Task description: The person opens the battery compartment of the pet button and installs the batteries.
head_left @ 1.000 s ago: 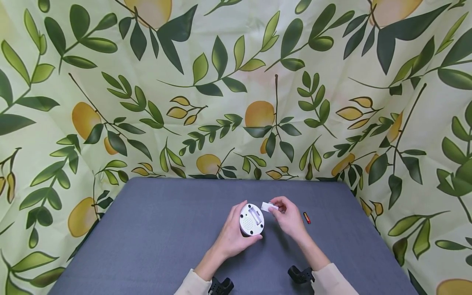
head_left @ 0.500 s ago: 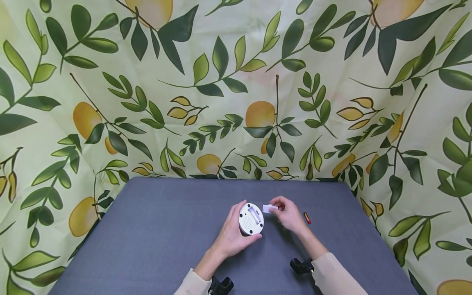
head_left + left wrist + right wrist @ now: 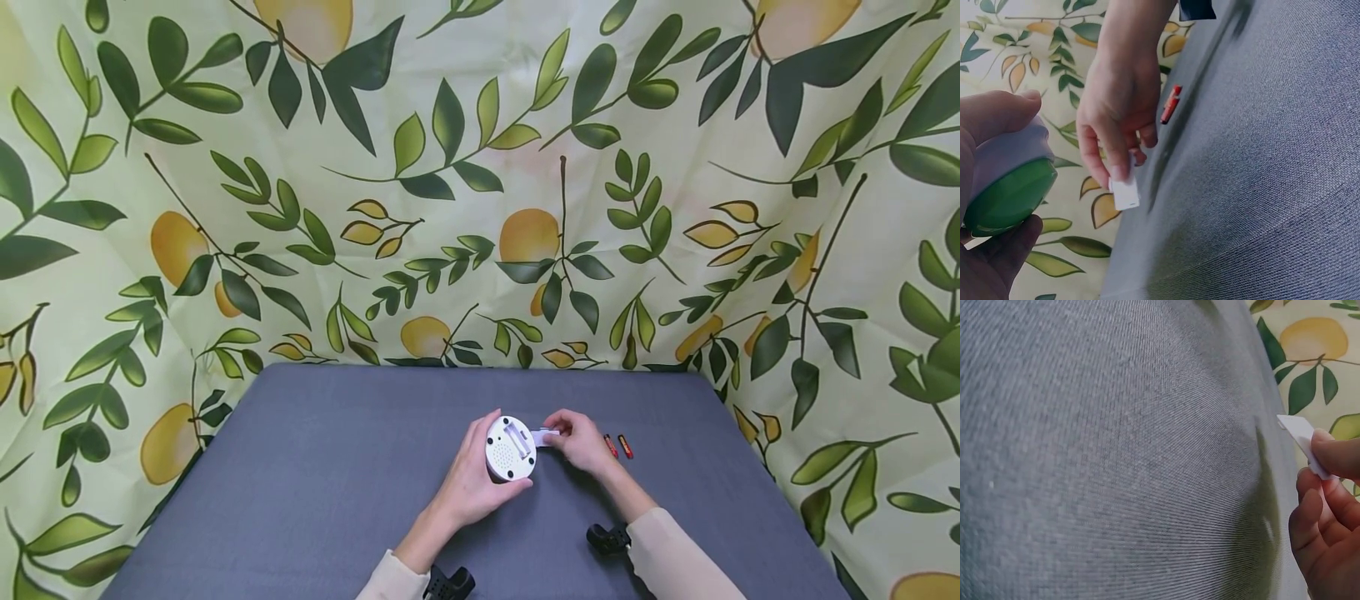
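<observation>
My left hand (image 3: 471, 479) grips a round device, its white underside (image 3: 504, 457) turned toward the head camera. That underside has dark feet, a patch of small holes and an uncovered battery compartment (image 3: 517, 438) that looks unfilled. In the left wrist view the device's other side is green (image 3: 1013, 197). Just to the right, my right hand (image 3: 583, 442) pinches a small white battery cover (image 3: 1299, 436) between thumb and fingers. From the head, the cover's near end seems to be at the device's rim; whether they touch I cannot tell.
Two red batteries (image 3: 625, 447) lie on the grey tabletop (image 3: 360, 450) beyond my right hand, one close to the wrist. A leaf-and-fruit patterned cloth (image 3: 465, 208) rises behind the table and along both sides.
My right hand has moved slightly down and left with the cover, nearer the device. A second battery now shows beside the first. The left hand has stayed nearly still.
</observation>
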The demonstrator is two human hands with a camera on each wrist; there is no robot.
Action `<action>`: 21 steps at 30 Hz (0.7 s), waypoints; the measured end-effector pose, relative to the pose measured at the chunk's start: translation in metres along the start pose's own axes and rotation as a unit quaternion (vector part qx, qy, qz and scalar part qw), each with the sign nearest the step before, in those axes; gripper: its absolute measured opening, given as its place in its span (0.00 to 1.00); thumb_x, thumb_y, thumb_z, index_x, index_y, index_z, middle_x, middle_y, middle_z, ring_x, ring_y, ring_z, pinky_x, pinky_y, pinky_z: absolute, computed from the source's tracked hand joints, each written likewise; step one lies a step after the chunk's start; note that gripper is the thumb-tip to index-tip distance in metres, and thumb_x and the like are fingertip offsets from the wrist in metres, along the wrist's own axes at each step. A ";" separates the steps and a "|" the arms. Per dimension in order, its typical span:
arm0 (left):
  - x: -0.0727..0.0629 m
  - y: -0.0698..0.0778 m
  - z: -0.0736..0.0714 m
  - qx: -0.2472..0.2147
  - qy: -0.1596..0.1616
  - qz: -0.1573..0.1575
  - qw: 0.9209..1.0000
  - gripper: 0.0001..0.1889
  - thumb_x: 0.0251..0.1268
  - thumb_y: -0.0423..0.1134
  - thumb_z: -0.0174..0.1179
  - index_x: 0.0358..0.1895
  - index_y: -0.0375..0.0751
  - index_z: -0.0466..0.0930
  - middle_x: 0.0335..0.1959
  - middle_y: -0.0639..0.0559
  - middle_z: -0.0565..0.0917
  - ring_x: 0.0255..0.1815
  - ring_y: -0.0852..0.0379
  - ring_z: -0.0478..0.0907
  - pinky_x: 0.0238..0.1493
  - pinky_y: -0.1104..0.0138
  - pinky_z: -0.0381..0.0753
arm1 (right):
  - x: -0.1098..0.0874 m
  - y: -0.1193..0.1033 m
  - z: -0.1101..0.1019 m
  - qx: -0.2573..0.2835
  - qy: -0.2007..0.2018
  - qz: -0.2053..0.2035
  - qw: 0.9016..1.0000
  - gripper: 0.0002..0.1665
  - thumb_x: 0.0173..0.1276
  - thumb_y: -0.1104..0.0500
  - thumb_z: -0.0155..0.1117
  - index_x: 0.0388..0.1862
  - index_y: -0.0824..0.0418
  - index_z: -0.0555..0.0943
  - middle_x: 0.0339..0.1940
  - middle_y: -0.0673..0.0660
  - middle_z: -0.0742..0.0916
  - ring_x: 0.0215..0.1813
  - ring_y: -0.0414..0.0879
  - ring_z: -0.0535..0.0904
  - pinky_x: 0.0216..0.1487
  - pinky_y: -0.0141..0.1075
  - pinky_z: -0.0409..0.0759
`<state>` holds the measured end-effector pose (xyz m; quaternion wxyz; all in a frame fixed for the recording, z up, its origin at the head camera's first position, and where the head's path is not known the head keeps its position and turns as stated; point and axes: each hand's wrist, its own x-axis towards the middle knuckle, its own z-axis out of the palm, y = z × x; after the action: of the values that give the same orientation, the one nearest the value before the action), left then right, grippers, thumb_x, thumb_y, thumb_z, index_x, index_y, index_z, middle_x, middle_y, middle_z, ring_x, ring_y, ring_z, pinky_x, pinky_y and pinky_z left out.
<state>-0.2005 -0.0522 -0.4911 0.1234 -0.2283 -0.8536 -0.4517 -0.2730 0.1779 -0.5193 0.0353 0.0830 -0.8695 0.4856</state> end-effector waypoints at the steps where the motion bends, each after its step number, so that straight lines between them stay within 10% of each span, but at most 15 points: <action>1: 0.000 0.000 0.000 -0.001 0.000 0.000 1.000 0.54 0.47 0.51 0.80 0.77 0.42 0.58 0.68 0.47 0.69 0.65 0.53 0.70 0.66 0.52 0.72 | 0.000 0.001 0.000 -0.013 0.001 -0.005 1.000 0.08 0.61 0.70 0.73 0.38 0.64 0.85 0.26 0.52 0.80 0.27 0.43 0.73 0.28 0.33 0.72; 21: 0.001 0.000 0.001 0.002 -0.004 -0.010 1.000 0.54 0.47 0.49 0.80 0.77 0.44 0.58 0.68 0.47 0.69 0.64 0.53 0.71 0.65 0.51 0.72 | 0.006 0.012 0.004 -0.160 0.007 -0.035 0.987 0.07 0.60 0.65 0.76 0.36 0.59 0.85 0.30 0.50 0.81 0.33 0.44 0.74 0.39 0.42 0.74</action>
<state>-0.2012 -0.0516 -0.4916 0.1164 -0.2211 -0.8573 -0.4502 -0.2804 0.1797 -0.5306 0.0709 0.1037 -0.9322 0.3396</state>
